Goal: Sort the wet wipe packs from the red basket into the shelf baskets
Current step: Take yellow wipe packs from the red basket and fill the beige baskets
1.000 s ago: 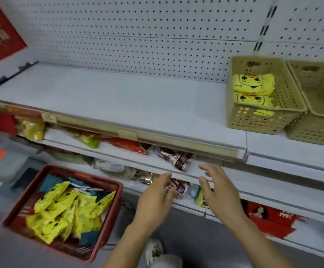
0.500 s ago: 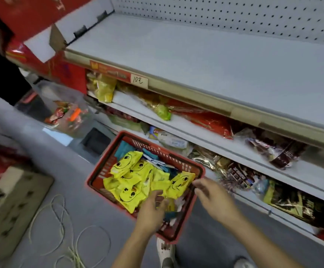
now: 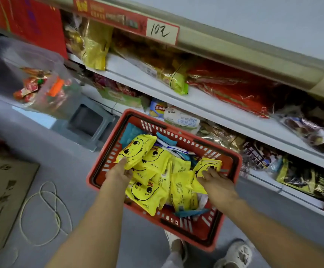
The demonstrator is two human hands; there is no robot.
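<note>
both hands in the red basket (image 3: 232,158), each on a yellow pack

the basket sits on the grey floor just in front of the lower shelves (image 3: 225,111), between the person's arms. it holds a loose heap of yellow wipe packs (image 3: 147,192) printed with a duck face, with a few blue packs (image 3: 127,132) and white ones showing underneath toward the far side.

the left hand (image 3: 118,174) grasps the upper-left pack (image 3: 136,149) by its near edge — thumb on top, fingers tucked below it. the right hand (image 3: 217,182) is curled over the far-right pack (image 3: 208,165), fingertips pressed on its printed face; this pack stands tilted against the basket's right side.

the shelves carry bagged snacks, and a handwritten price tag (image 3: 162,31) is fixed to the top shelf edge. to the left on the floor lie a white cord (image 3: 47,209) in loops, a flat piece of cardboard (image 3: 2,200) and a grey stool (image 3: 88,124). two pale shoes (image 3: 234,254) show just below the basket.
</note>
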